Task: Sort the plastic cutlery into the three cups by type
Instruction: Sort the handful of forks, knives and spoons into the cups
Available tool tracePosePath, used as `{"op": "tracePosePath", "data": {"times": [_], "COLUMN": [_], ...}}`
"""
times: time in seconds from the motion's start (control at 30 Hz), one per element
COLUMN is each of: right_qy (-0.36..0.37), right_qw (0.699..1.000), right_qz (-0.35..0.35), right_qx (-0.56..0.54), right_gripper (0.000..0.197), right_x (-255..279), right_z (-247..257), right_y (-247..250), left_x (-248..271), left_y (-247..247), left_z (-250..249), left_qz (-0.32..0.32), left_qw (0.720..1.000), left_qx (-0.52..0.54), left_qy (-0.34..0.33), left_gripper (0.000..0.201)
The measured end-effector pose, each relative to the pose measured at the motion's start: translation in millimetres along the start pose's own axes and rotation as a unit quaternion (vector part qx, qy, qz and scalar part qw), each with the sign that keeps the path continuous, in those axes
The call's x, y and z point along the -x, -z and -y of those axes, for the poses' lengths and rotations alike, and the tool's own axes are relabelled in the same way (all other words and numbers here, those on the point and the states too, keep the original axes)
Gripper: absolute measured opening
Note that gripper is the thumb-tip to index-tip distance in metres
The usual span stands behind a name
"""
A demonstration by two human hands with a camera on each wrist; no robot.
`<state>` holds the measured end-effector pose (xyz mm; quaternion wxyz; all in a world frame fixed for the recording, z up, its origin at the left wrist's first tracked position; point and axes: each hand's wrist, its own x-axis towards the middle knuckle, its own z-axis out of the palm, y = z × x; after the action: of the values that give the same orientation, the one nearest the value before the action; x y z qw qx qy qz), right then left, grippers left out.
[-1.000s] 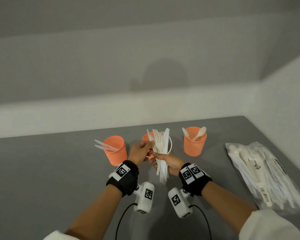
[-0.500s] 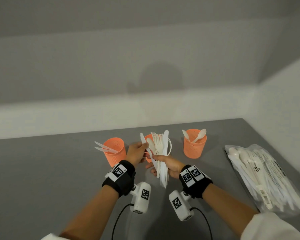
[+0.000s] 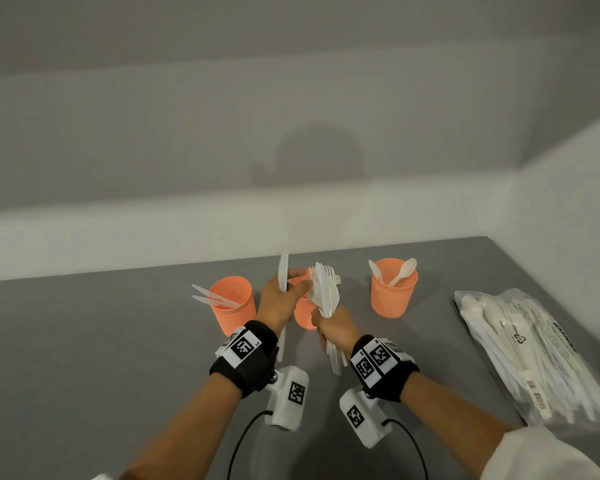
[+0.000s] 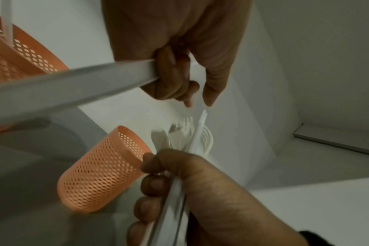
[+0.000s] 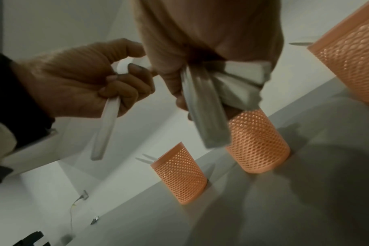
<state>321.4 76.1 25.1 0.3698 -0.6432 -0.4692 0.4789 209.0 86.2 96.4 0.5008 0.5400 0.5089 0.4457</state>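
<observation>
Left hand fingers pinch one flat serrated white knife; right hand clenches fanned white cutlery bundle over perforated orange cup.

Cutlery bundle in right hand, knife in left hand.

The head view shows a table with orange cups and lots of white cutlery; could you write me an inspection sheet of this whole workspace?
Surface: grey table, matte.
Job's things: three orange mesh cups. Left cup holds knives; right cup holds spoons; middle cup is partly hidden behind the hands, contents unclear.
Clutter: clear bag of white cutlery at the table's right edge.
Grippers: left hand holds a single knife upright; right hand grips a mixed bundle of cutlery.
Cables: black cables run from the white wrist cameras.
Surroundings: plain pale walls, meeting in a corner on the right.
</observation>
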Motion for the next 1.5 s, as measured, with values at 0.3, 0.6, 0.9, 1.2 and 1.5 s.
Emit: {"op": "tracePosePath", "data": {"times": [0.3,0.6,0.9,1.2,1.5], "right_qy": [0.037,-0.062,0.032,0.032,0.092], "right_qw": [0.999,0.958,0.970,0.957,0.957], "right_qz": [0.007,0.114,0.040,0.050,0.040], "right_qx": [0.009,-0.255,-0.239,-0.283,-0.273], "right_gripper": [0.017,0.029,0.033,0.039,0.037], "right_x": [10.2,15.2,5.1,-1.6,-9.6], "right_z": [10.5,11.3,8.2,3.9,7.7], "right_y": [0.2,12.3,-4.4,-5.5,-8.9], "left_x": [-13.7,-21.4,-7.0,-7.0,-8.8], "left_y": [-9.5,11.8,5.7,12.3,11.9], "left_z": [8.5,16.0,28.6,44.0,42.0], "left_qz": [-0.049,-0.095,-0.054,-0.008,-0.022], "left_qw": [0.998,0.993,0.993,0.989,0.996], "left_qx": [-0.014,0.072,0.050,0.117,0.066], "left_qy": [-0.022,0.022,0.091,0.094,0.062], "left_gripper": [0.010,0.008,0.023,0.019,0.020]}}
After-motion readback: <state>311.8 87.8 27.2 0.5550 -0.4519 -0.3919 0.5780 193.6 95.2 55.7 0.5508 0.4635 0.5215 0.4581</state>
